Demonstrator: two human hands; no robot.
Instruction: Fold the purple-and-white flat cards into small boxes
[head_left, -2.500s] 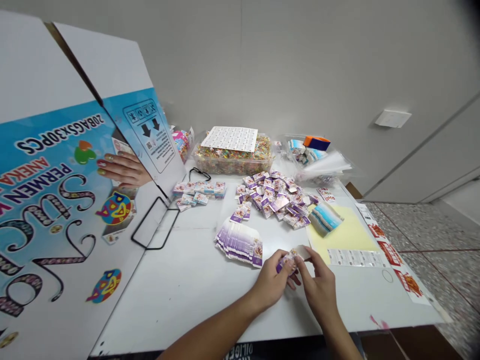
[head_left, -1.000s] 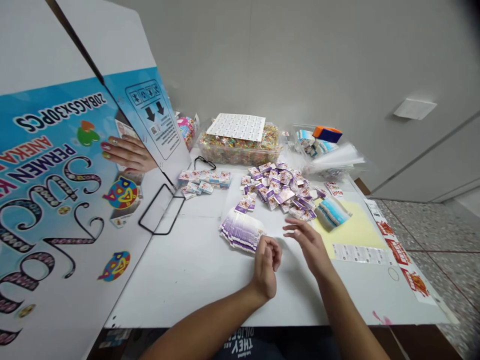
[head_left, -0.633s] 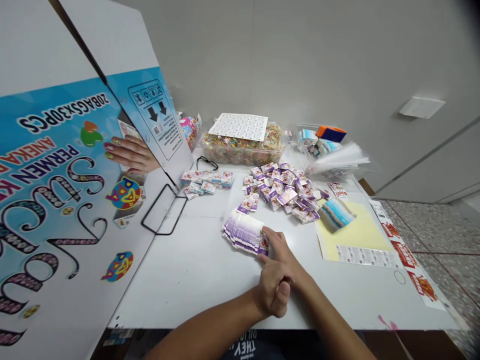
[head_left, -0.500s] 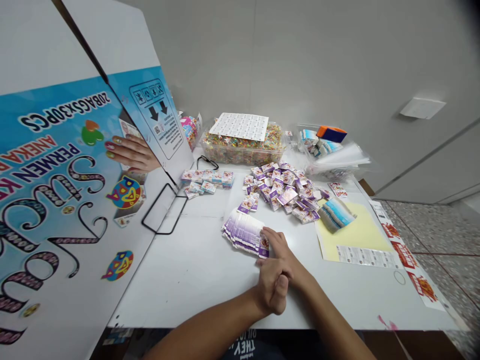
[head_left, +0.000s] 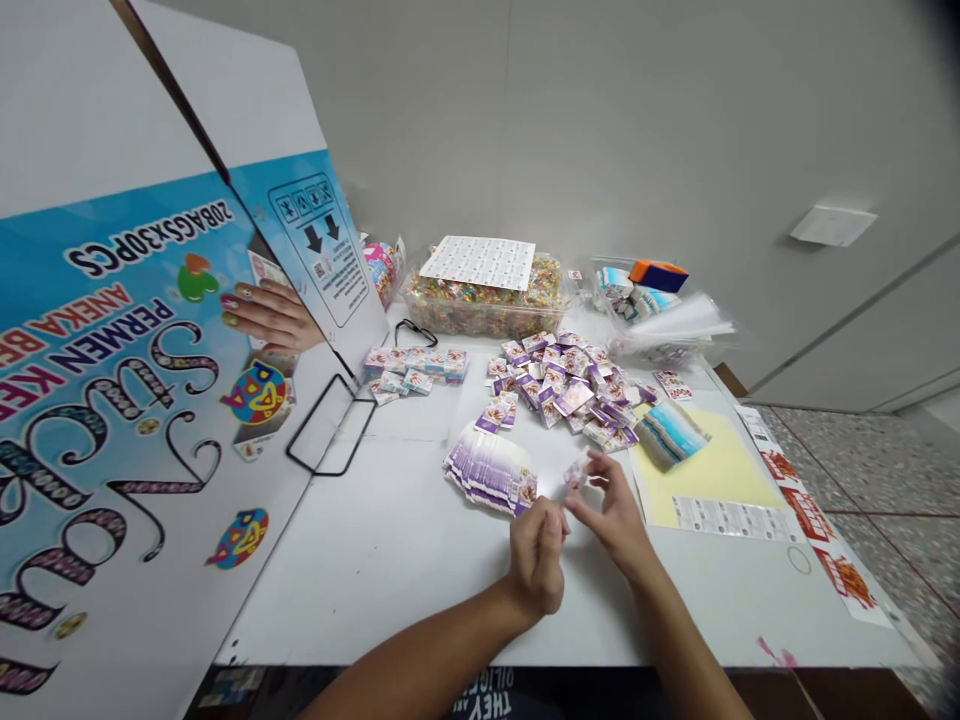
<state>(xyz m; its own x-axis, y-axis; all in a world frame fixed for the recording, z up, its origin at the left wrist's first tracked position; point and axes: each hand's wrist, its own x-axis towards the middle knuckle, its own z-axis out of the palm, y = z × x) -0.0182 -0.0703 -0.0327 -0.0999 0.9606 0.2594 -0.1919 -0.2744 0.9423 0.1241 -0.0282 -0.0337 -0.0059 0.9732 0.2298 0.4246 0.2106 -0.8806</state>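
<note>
My right hand (head_left: 616, 512) pinches a small printed card (head_left: 576, 472) between thumb and fingers, just above the table. Close beside it, my left hand (head_left: 537, 556) is closed in a fist; whatever it may hold is hidden. A fanned stack of purple-and-white cards (head_left: 486, 466) lies just beyond my left hand. Behind the stack spreads a loose heap of small purple-and-white packets (head_left: 562, 380). Two more packets (head_left: 498, 412) lie between the heap and the stack.
A large printed carton (head_left: 172, 400) stands along the left. At the back are a clear tub of colourful bits (head_left: 487, 300) and a plastic bag (head_left: 675, 320). Blue-and-white cards (head_left: 673, 434) rest on a yellow sheet (head_left: 720, 460). A black wire frame (head_left: 330, 425) leans by the carton.
My right hand has come away from the card stack, moving right and lifting a small card. My left hand stays closed near the same spot. The view has shifted slightly.
</note>
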